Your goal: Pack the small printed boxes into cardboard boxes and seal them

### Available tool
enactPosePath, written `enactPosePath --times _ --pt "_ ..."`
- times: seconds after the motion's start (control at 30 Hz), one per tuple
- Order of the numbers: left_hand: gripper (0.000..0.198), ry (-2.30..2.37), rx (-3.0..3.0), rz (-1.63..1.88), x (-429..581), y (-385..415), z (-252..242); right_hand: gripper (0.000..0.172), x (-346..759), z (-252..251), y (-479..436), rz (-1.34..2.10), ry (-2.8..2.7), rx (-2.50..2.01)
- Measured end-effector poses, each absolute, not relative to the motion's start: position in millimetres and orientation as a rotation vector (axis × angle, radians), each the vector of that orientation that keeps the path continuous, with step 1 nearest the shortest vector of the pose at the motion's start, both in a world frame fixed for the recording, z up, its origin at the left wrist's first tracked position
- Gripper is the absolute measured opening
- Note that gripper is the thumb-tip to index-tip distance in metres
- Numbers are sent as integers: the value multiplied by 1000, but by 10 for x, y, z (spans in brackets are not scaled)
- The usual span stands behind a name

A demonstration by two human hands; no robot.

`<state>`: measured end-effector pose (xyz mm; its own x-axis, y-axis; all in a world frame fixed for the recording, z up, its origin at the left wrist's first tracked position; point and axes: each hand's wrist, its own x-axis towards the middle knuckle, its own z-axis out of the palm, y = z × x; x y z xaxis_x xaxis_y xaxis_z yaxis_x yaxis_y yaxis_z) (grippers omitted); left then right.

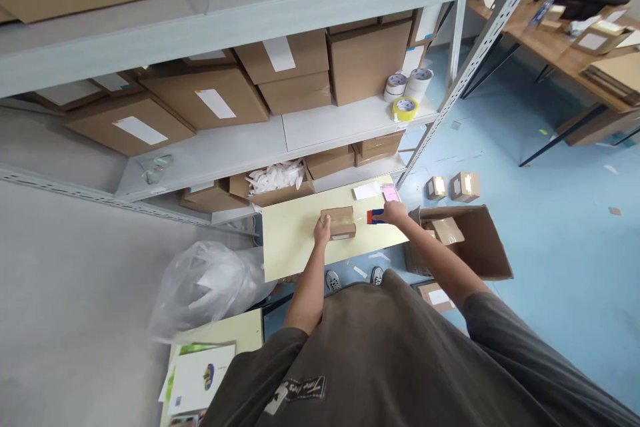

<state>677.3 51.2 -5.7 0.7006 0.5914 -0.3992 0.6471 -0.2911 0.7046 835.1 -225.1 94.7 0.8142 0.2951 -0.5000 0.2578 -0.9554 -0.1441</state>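
A small brown cardboard box (pixel 340 214) lies on the pale yellow table (pixel 290 240), with a strip of clear tape along its top. The tape's end sticks out past the box's right side. My left hand (pixel 323 230) grips the box at its left end, thumb on top. Just right of the box, my right hand (pixel 395 213) is closed around a blue and red tape dispenser (pixel 375 216). Beyond that hand are a pink pad (pixel 391 193) and a white sheet of paper (pixel 367 190) on the table.
A large open carton (pixel 480 240) stands right of the table, near two small boxes (pixel 465 186) on the floor. Metal shelving (pixel 240 147) with cartons and tape rolls (pixel 405 107) rises behind. A clear plastic bag (pixel 210 287) sits at left.
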Motion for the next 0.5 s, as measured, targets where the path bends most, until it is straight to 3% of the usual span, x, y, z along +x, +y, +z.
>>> enactPosePath --times 0.2,0.5 --pt "54 958 1969 -62 6768 505 -43 64 7915 414 -1771 961 -420 -2828" --pt "54 944 1976 -27 6754 495 -96 43 7798 -72 -2333 993 -36 -2842"
